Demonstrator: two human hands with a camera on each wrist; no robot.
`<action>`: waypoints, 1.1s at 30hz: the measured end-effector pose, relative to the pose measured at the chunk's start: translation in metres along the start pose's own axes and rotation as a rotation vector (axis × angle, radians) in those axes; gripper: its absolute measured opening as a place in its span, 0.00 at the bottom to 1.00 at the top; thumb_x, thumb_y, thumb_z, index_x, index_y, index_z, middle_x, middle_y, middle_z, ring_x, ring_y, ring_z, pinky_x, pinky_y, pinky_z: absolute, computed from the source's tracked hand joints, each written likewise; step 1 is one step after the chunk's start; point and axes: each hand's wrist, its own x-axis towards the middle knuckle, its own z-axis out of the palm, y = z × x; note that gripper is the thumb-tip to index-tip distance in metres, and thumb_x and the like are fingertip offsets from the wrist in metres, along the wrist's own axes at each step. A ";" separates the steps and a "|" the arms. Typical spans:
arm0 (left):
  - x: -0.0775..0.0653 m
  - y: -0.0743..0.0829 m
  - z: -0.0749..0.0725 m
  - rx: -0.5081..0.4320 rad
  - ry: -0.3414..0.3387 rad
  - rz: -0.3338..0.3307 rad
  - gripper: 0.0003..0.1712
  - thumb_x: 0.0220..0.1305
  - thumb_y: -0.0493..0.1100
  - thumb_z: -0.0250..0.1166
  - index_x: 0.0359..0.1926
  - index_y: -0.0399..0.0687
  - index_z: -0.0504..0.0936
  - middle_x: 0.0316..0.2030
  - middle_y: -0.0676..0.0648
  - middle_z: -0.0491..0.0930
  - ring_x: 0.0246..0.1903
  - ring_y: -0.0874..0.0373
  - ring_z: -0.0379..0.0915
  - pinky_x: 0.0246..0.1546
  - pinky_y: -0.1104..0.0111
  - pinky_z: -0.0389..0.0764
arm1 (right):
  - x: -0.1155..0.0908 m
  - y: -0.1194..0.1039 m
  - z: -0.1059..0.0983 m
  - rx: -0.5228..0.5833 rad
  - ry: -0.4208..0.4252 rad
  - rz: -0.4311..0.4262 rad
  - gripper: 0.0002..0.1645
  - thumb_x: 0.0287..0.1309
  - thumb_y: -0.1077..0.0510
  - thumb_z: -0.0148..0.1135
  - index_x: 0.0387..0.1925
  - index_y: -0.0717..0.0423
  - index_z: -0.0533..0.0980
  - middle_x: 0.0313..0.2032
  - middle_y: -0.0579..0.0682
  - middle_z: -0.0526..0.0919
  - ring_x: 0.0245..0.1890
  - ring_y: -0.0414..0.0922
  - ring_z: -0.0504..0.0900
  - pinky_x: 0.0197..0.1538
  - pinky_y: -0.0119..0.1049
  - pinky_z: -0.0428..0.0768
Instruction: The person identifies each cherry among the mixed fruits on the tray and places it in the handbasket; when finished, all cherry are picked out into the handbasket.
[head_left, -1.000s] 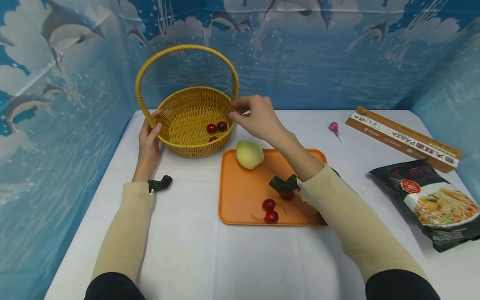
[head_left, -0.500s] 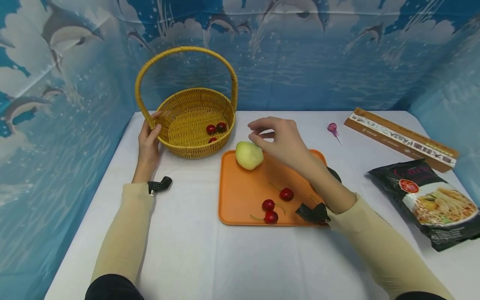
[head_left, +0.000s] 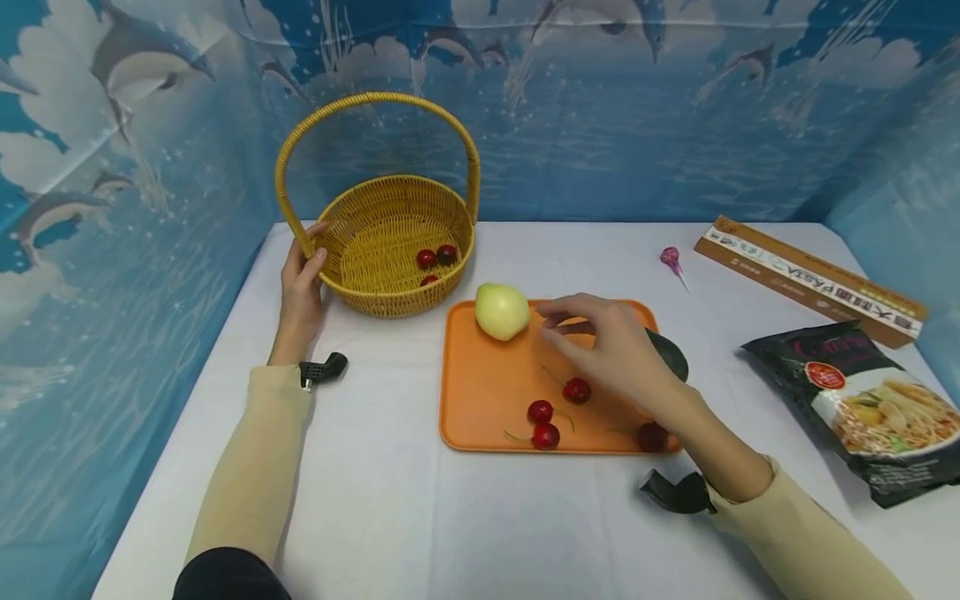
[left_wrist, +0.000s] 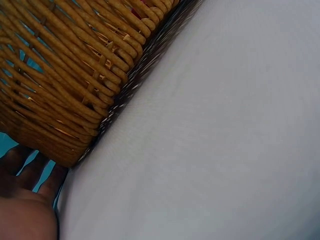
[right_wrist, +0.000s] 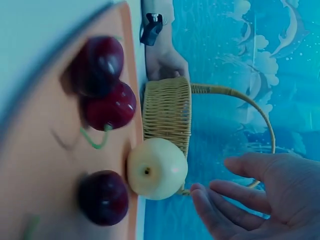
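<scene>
A person's right hand (head_left: 611, 348), which was at the right rim of a yellow wicker basket (head_left: 375, 250) a second ago, now hangs over an orange tray (head_left: 480, 383), its thumb and fingers parted in a modest gap with nothing between them, just beside a pale green-yellow fruit (head_left: 501, 312). The left hand (head_left: 300, 296) has held its place, gripping the basket's left side at the foot of the handle (head_left: 382, 97) and apparently steadying it on the white-covered worktop (head_left: 360, 467). Inside the basket, three red cherries (head_left: 426, 259) lie toward the right, as they did a second earlier. On the tray, three more cherries (head_left: 577, 390) lie toward the near side, while the arm's retreat has uncovered a darker round fruit (head_left: 652, 437), seemingly another cherry, at the near right corner; more of a dark green object (head_left: 671, 354) also shows behind the forearm. The shift suggests a visit to the basket is over and attention is back at the tray, with the work partway along, judging by fruit in both places. The right hand appears to touch none of it
</scene>
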 end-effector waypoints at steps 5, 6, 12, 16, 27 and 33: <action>-0.001 0.003 -0.002 -0.014 0.013 0.006 0.26 0.77 0.38 0.56 0.73 0.44 0.74 0.73 0.44 0.69 0.73 0.48 0.60 0.70 0.61 0.61 | -0.020 0.008 0.000 -0.022 -0.075 -0.019 0.20 0.66 0.56 0.73 0.59 0.50 0.84 0.54 0.50 0.89 0.51 0.46 0.90 0.56 0.50 0.85; -0.001 0.003 -0.003 -0.015 0.014 0.006 0.26 0.77 0.37 0.55 0.73 0.44 0.74 0.73 0.44 0.69 0.74 0.48 0.60 0.69 0.61 0.61 | -0.023 0.010 0.000 -0.028 -0.091 -0.030 0.21 0.65 0.56 0.74 0.59 0.51 0.84 0.54 0.49 0.89 0.51 0.46 0.90 0.55 0.50 0.85; 0.000 0.003 -0.008 -0.013 0.020 0.010 0.26 0.77 0.35 0.53 0.72 0.45 0.74 0.72 0.44 0.69 0.72 0.48 0.61 0.67 0.61 0.62 | -0.031 0.019 -0.003 -0.101 -0.149 -0.091 0.23 0.61 0.57 0.78 0.58 0.54 0.84 0.50 0.48 0.90 0.47 0.45 0.90 0.52 0.46 0.86; 0.000 0.002 -0.008 -0.014 0.025 0.021 0.26 0.76 0.35 0.54 0.72 0.44 0.75 0.72 0.44 0.69 0.72 0.49 0.61 0.67 0.61 0.62 | -0.032 0.021 -0.005 -0.166 -0.210 -0.075 0.25 0.58 0.55 0.79 0.57 0.53 0.85 0.50 0.46 0.90 0.47 0.44 0.88 0.52 0.47 0.85; -0.001 -0.002 -0.004 -0.011 0.018 0.012 0.27 0.76 0.39 0.57 0.73 0.44 0.74 0.72 0.44 0.69 0.72 0.48 0.61 0.68 0.61 0.61 | -0.036 0.027 -0.010 -0.239 -0.329 -0.035 0.24 0.56 0.59 0.80 0.55 0.52 0.86 0.52 0.46 0.88 0.54 0.47 0.84 0.59 0.53 0.81; 0.001 0.000 0.001 -0.014 -0.004 0.010 0.27 0.76 0.38 0.56 0.73 0.44 0.73 0.73 0.43 0.68 0.73 0.48 0.60 0.69 0.61 0.61 | -0.038 0.033 -0.009 -0.235 -0.341 -0.034 0.24 0.55 0.60 0.80 0.55 0.51 0.86 0.51 0.45 0.88 0.53 0.46 0.84 0.58 0.53 0.82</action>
